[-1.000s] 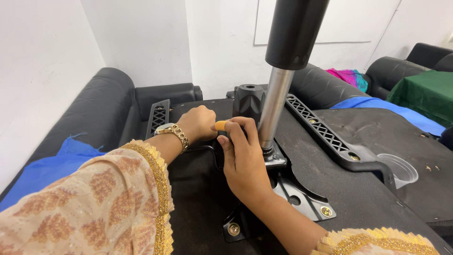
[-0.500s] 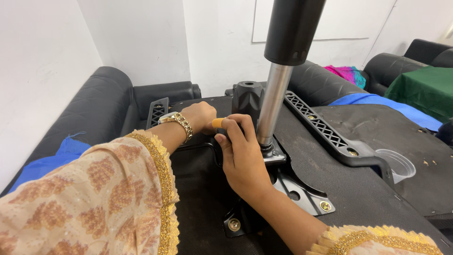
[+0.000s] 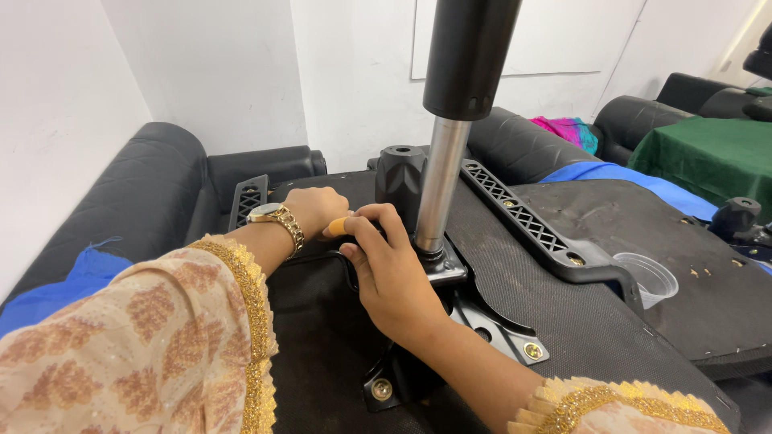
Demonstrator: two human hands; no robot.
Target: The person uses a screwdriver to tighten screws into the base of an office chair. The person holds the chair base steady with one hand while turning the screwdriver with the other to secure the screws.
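An upturned office chair seat (image 3: 595, 321) lies in front of me, its black mechanism plate (image 3: 490, 317) bolted on and a silver and black gas cylinder (image 3: 446, 153) standing up from it. My left hand (image 3: 314, 210), with a gold watch at the wrist, is closed round an orange tool handle (image 3: 338, 227) just left of the cylinder base. My right hand (image 3: 390, 269) rests on the mechanism beside the cylinder, fingers curled over the same handle. The tool's tip is hidden under my fingers.
A black slotted armrest bracket (image 3: 531, 221) runs along the seat's right. A clear plastic cup (image 3: 647, 277) sits on the seat near it. Black sofas (image 3: 153, 189) stand left and behind, with blue cloth (image 3: 72, 277); a green covered table (image 3: 712, 157) is far right.
Both hands stay at the cylinder base on the orange handle. The view has shifted slightly, and my right hand's fingers have crept a little further over the handle.
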